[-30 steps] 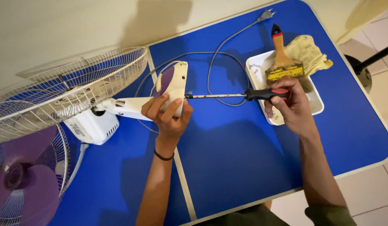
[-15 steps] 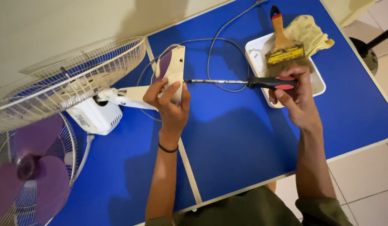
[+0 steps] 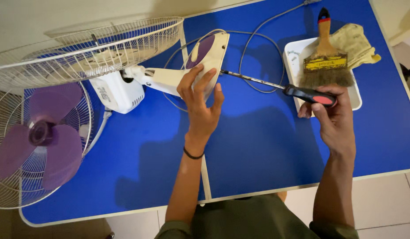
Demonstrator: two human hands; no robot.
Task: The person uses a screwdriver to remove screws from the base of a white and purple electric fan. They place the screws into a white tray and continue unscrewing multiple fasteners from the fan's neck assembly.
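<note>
**Screwdriver meets fan base on blue surface**

The right hand (image 3: 335, 117) clenches the black-and-red handle of a screwdriver (image 3: 309, 94), its long shaft running up and left until the tip touches the edge of a cream fan base (image 3: 200, 62) with a purple panel. The left hand (image 3: 200, 104) presses open-fingered on that base, its grip spread across the cream shell rather than closed around it. The base lies on its side, joined by a neck to the white motor housing (image 3: 114, 93). A wire guard (image 3: 88, 48) rests over the housing; a second guard half holding the purple blades (image 3: 41, 141) lies at far left. A grey cord (image 3: 253, 48) loops behind the base. By the right hand, a white tray (image 3: 293, 66) holds a wooden-handled paintbrush (image 3: 325, 57), a yellowish cloth (image 3: 357, 42) and small screws (image 3: 294, 54), all on the blue surface (image 3: 258, 146).
</note>
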